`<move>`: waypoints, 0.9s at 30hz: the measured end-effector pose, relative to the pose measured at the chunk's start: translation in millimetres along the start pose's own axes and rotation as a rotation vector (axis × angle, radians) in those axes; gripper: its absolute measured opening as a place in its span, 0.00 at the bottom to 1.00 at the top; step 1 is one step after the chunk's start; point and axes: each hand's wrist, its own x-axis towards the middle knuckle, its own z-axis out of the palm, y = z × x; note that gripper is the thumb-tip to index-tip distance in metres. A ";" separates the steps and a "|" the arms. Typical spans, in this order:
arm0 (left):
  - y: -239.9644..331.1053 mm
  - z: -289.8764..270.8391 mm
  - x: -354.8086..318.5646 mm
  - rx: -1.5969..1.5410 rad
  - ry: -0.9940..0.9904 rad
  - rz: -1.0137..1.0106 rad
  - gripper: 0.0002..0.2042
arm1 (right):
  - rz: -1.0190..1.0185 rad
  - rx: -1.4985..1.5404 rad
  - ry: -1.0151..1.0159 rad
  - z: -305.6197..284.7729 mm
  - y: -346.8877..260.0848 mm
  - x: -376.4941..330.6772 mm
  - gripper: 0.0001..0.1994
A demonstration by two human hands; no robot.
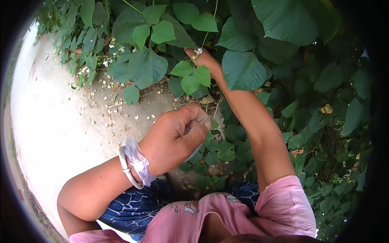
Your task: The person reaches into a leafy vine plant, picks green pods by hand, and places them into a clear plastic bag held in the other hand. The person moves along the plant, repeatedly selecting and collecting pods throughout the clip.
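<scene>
In the middle, my left hand (174, 135) is closed, thumb pressed to the curled fingers. What it holds, if anything, is hidden; a thin green stem and a small leaf (213, 124) are right at its fingertips. The pale edge of something (195, 156) shows under this hand. My right hand (202, 58) reaches up into the vine, its fingers lost behind large green leaves. A small white flower (198, 51) lies over that hand, and a sprig of lighter leaves (190, 75) hangs just below it.
Dense vine foliage (267, 20) fills the top and the right side. Pale concrete ground (60, 121) stretches along the left, with fallen white petals (115, 108) and dry bits scattered near the vine. My legs in blue patterned cloth (135, 208) are at the bottom.
</scene>
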 end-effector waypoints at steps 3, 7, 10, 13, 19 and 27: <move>-7.2 -1.0 -1.9 -0.064 0.053 0.049 0.05 | -0.046 -0.202 -0.206 -35.0 -14.0 11.2 0.11; -8.7 1.4 5.5 0.014 -0.008 0.087 0.07 | -0.259 -1.223 -0.029 -121.0 -20.8 49.1 0.08; -9.4 3.8 8.0 0.020 -0.023 0.117 0.07 | -0.278 -1.178 0.124 -177.2 -71.1 58.7 0.09; -5.9 9.9 9.7 -0.021 -0.010 0.153 0.06 | -0.318 -1.014 0.234 -219.1 -124.9 58.7 0.10; -1.6 7.7 9.5 0.073 -0.025 0.178 0.07 | -0.371 -0.566 0.295 -266.0 -212.5 45.5 0.11; -2.3 4.5 11.3 0.058 -0.041 0.173 0.07 | -0.407 -0.059 0.285 -304.2 -274.5 9.9 0.14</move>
